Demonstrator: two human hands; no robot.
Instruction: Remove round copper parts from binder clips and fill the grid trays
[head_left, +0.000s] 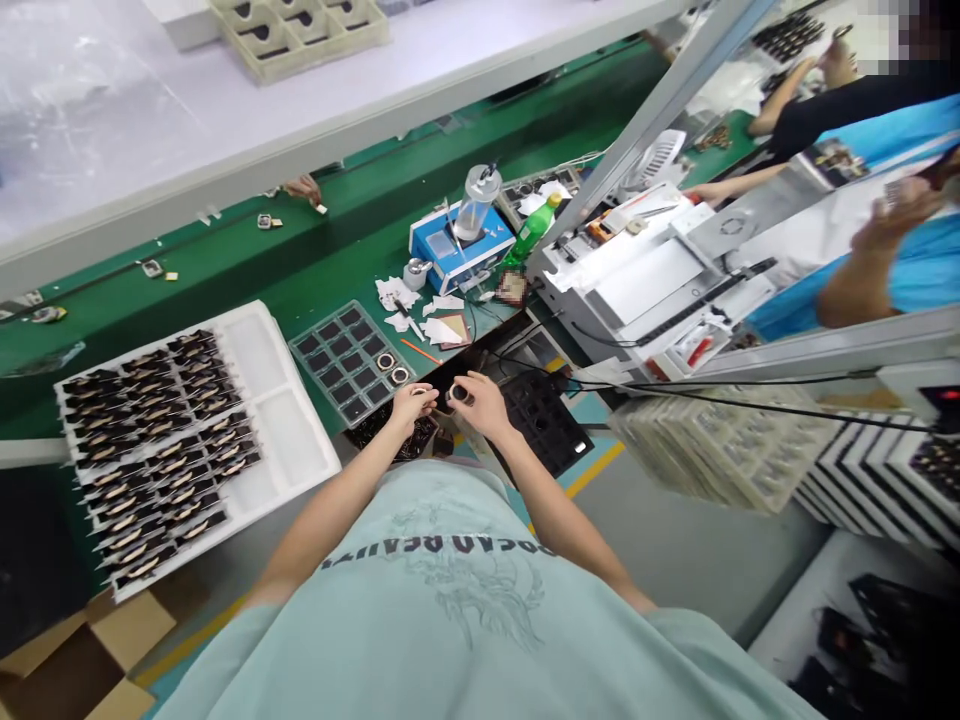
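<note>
Close in front of my body, my left hand [412,408] pinches a small, pale-rimmed round part, mostly covered by the fingers. Just to its right, my right hand [484,404] grips a round watch case [458,394] with a dark face and light rim between thumb and fingers. The two hands are a short gap apart. Left of them lies a clear plastic tray [330,352] with dark square cells. Two round watch cases [385,361] with pale rims sit in its right-hand cells.
A white foam tray [281,440] with rows of black-strapped pieces stands left. Behind are a blue machine [442,255], green bottle [536,230], white tissues [397,293] and orange stick [421,350]. A black tray [551,425] lies right. Co-workers sit across a metal post [637,130].
</note>
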